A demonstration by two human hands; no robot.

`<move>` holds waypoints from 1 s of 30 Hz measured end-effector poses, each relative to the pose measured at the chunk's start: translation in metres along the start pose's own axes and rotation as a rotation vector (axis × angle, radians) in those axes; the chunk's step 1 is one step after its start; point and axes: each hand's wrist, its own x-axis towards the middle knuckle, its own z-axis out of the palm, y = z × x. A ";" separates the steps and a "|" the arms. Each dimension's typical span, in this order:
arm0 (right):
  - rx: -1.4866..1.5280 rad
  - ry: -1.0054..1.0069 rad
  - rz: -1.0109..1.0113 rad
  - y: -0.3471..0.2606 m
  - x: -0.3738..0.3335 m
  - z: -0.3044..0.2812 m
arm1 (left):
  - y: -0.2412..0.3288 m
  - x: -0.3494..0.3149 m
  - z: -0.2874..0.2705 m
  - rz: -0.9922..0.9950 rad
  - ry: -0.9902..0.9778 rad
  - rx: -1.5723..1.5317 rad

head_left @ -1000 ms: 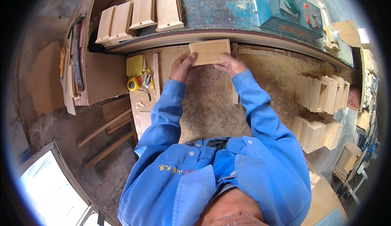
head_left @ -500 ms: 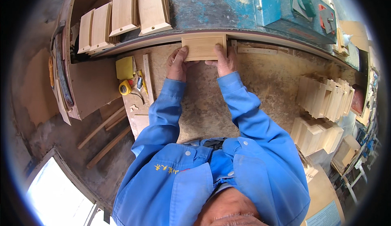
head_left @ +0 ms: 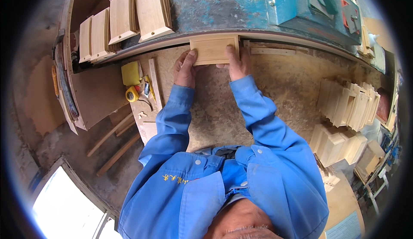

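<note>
A small rectangular wooden panel [head_left: 214, 51] with a raised rim lies level between my hands, its far edge against the long brown band [head_left: 165, 44] on the near side of the blue machine [head_left: 206, 6]. My left hand [head_left: 185, 69] grips the panel's near left corner, thumb on top. At the right end, my right hand [head_left: 239, 63] presses its thumb on the upper face. Most of the fingers of both hands are hidden underneath or behind the panel.
Stacked wooden panels [head_left: 154, 13] stand on the machine's left. A yellow tape measure [head_left: 131, 94] and a yellow pad [head_left: 131, 73] lie on the bench [head_left: 215, 105]. Pale wooden pieces [head_left: 337, 101] are piled at right, below a teal switch box [head_left: 292, 4].
The panel and both hands have shifted very slightly left against the machine's edge, with the same hold. The whole view has turned a little.
</note>
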 end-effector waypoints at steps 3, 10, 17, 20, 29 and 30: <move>-0.021 -0.005 -0.002 0.004 0.003 -0.001 | -0.001 0.002 -0.001 0.008 -0.017 -0.002; -0.063 -0.098 0.067 0.000 -0.004 -0.010 | 0.009 -0.017 0.011 0.036 -0.026 0.043; -0.044 -0.366 0.038 -0.043 -0.079 -0.060 | 0.029 -0.102 0.005 0.182 -0.297 0.179; -0.031 -0.369 -0.041 -0.053 -0.111 -0.057 | 0.035 -0.130 0.005 0.191 -0.388 0.144; -0.044 -0.282 -0.239 -0.057 -0.143 -0.052 | 0.028 -0.158 0.025 0.178 -0.216 -0.012; -0.051 -0.262 -0.236 -0.057 -0.143 -0.052 | 0.027 -0.158 0.028 0.174 -0.198 -0.014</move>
